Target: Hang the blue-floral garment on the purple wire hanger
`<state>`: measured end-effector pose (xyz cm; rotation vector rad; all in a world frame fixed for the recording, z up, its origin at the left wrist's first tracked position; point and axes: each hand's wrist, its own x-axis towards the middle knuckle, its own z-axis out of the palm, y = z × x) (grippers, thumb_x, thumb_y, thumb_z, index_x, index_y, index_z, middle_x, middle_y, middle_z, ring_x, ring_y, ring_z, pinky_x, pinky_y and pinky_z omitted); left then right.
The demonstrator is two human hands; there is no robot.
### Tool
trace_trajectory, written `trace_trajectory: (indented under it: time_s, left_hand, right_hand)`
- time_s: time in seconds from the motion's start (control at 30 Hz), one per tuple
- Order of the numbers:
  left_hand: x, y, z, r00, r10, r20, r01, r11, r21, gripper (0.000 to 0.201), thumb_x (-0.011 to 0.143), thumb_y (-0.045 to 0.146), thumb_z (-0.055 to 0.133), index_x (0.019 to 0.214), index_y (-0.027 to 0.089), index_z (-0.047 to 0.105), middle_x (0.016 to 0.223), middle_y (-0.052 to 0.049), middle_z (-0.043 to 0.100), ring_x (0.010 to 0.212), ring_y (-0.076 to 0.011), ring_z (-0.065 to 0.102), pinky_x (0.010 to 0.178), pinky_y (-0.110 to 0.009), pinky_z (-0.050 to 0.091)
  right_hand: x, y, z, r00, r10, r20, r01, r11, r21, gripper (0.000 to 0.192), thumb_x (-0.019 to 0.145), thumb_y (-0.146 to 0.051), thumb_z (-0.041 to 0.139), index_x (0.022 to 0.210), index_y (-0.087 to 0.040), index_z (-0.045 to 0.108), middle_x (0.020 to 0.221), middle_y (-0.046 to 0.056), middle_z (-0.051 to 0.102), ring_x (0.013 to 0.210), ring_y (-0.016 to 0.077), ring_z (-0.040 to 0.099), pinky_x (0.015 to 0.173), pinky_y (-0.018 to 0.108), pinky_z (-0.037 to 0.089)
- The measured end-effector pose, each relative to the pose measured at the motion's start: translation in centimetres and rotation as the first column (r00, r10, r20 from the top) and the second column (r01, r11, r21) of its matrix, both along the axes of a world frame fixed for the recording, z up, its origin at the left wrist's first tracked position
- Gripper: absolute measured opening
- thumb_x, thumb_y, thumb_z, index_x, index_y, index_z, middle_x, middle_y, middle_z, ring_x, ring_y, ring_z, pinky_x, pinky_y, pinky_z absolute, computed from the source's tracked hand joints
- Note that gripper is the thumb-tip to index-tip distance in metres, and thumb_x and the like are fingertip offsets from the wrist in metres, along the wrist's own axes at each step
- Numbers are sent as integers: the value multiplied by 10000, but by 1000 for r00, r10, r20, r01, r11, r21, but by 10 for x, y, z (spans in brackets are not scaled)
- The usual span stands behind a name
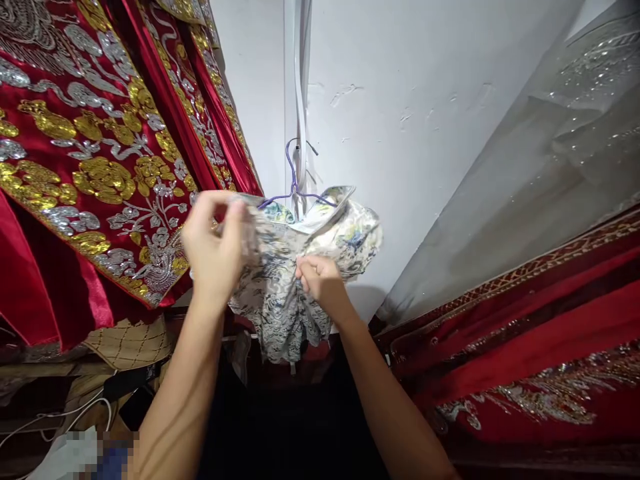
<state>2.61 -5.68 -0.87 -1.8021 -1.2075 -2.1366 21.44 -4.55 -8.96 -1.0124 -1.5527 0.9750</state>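
Gripping a pale patterned garment (295, 280) from both sides, the hands work at its upper part, raised in front of a white wall (400, 133). The left hand (215, 247) closes on the garment's left shoulder edge, fingers curled over the cloth, though motion blur hides exactly how the fingertips sit. The right hand (320, 277) pinches a fold near the middle of the garment's front, thumb and fingers pressed together on the fabric.

The garment itself is silvery white with a blue and grey print. It hangs on a purple wire hanger (295, 190), whose hook rises just above the garment against a white vertical strip (299, 100) on the wall. The cloth bunches below the hands and trails down into shadow.

Left of the garment hangs a red robe (90, 167) thick with gold and silver floral embroidery, its edge just beside the left hand. Right of the garment, a translucent sequined cover (550, 153) slopes away, and beneath it lies another red embroidered cloth (525, 360) with a beaded border. Below and left of the garment sit a tan quilted piece (130, 343) and some white cables (60, 417). Directly under the garment the space is dark, and nothing there can be made out.
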Motion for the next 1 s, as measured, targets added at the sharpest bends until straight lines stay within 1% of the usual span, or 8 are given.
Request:
trace_trajectory:
  time_s: [0.1, 0.2, 0.27, 0.37, 0.5, 0.67, 0.87, 1.0]
  left_hand:
    - [-44, -4, -27, 873, -31, 487, 48, 999, -22, 131, 961, 260, 607, 901, 148, 638, 857, -2, 652, 806, -114, 605, 846, -265, 526]
    - [-68, -20, -72, 497, -136, 857, 400, 913, -87, 197, 993, 277, 493, 892, 181, 633, 917, -50, 702, 923, -154, 657, 897, -288, 548]
    - [-64, -31, -109, 275, -93, 957, 524, 849, -68, 241, 991, 305, 457, 986, 178, 662, 1015, -104, 726, 1045, -204, 669, 929, -350, 555]
    - [-41, -38, -161, 147, -1, 989, 585, 806, -86, 257, 950, 303, 518, 1100, 171, 680, 1095, -136, 732, 1137, -237, 657, 984, -388, 533]
    - [-7, -36, -186, 174, 66, 982, 591, 791, -158, 169, 875, 279, 648, 994, 171, 699, 987, -83, 734, 994, -193, 687, 931, -299, 532]
    - [29, -52, -147, 320, -219, 922, 696, 715, -72, 232, 840, 395, 729, 923, 190, 658, 966, -36, 707, 899, -170, 670, 876, -277, 538]
    - [65, -88, -106, 682, -561, 469, 728, 467, -501, 183, 943, 357, 609, 934, 209, 715, 1175, -102, 701, 1129, -279, 637, 1012, -392, 493]
    - [67, -92, -101, 764, -591, 258, 618, 558, -554, 238, 934, 333, 626, 1133, 278, 745, 1299, -94, 666, 1257, -306, 585, 1095, -425, 435]
  right_hand:
    - [-2, -17, -35, 1000, 21, -1, -20, 996, -91, 351, 902, -342, 519, 582, -206, 570, 414, -32, 479, 417, 117, 436, 497, 265, 334]
    - [-9, -40, -57, 991, 52, -120, -73, 982, -172, 377, 902, -381, 522, 569, -211, 568, 386, -36, 459, 389, 115, 407, 480, 267, 312]
    - [-14, -52, -64, 981, 17, -193, -59, 975, -213, 368, 897, -388, 524, 578, -210, 575, 384, -37, 454, 385, 111, 394, 470, 265, 294]
    - [-14, -62, -71, 972, -58, -229, -9, 960, -280, 349, 879, -374, 530, 573, -210, 571, 386, -35, 453, 380, 105, 367, 456, 263, 272]
    - [6, -69, -81, 993, 34, -113, -73, 930, -359, 387, 881, -353, 532, 521, -211, 546, 374, -38, 412, 384, 103, 340, 469, 270, 285]
    - [34, -62, -91, 983, 172, 72, -131, 913, -386, 537, 907, -596, 555, 590, -182, 681, 538, 34, 582, 520, 157, 515, 536, 286, 369]
    - [22, -51, -88, 946, -113, -303, 1, 938, -346, 721, 828, -859, 417, 820, -202, 714, 729, 81, 667, 769, 243, 642, 688, 345, 505]
    - [13, -63, -74, 919, -59, -389, -125, 894, -430, 819, 841, -890, 225, 800, -216, 688, 629, 89, 612, 711, 259, 660, 578, 336, 502]
